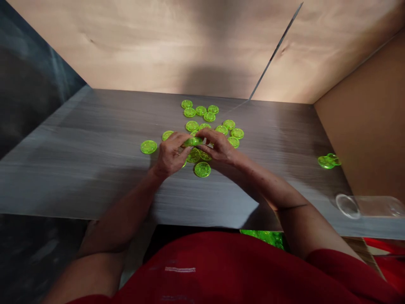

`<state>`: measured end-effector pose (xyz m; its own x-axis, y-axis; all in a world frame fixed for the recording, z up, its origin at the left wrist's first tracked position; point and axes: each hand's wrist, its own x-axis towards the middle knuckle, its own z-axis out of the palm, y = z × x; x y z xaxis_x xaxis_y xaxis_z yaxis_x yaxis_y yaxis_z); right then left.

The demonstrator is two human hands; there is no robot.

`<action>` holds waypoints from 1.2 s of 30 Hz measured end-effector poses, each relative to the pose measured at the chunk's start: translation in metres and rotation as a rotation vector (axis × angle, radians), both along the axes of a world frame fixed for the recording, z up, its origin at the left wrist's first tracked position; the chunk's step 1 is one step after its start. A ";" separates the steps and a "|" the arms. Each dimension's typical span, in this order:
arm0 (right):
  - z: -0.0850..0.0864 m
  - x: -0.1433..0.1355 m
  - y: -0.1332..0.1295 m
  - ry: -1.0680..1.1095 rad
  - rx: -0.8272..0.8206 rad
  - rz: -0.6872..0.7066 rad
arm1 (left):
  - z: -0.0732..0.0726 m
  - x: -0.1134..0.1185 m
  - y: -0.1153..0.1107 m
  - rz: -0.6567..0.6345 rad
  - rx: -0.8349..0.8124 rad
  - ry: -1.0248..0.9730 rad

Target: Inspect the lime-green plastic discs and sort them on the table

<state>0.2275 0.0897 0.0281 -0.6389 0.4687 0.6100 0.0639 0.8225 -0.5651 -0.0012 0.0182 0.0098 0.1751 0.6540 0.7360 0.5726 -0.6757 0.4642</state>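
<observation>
Over the middle of the table, my left hand (171, 154) and my right hand (220, 145) pinch one translucent green plastic disc (192, 142) between them, fingers closed at its two sides. Several like discs lie flat on the wood-grain tabletop beneath and around my hands. One disc (202, 169) sits just below them, and another (148, 147) is left of my left hand. Beyond my right hand lie further discs such as this one (237, 133), and a small group (201, 110) is toward the back. My fingers partly cover some of the discs.
At the far right, a few green discs (328, 162) lie against the brown side panel (373, 118). A clear plastic tube (367, 207) lies on its side near the front right edge. Bright green material (262, 237) shows below the table edge. A wooden panel (142, 55) stands behind.
</observation>
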 end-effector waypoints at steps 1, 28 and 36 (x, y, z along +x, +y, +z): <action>-0.001 0.000 -0.001 0.000 0.025 -0.001 | 0.000 0.000 0.000 -0.001 -0.006 0.008; -0.006 -0.002 -0.023 -0.105 0.092 -0.144 | 0.004 0.000 -0.003 0.036 0.025 0.102; -0.013 -0.006 -0.025 -0.191 0.235 -0.169 | 0.002 0.000 -0.005 0.024 0.005 0.099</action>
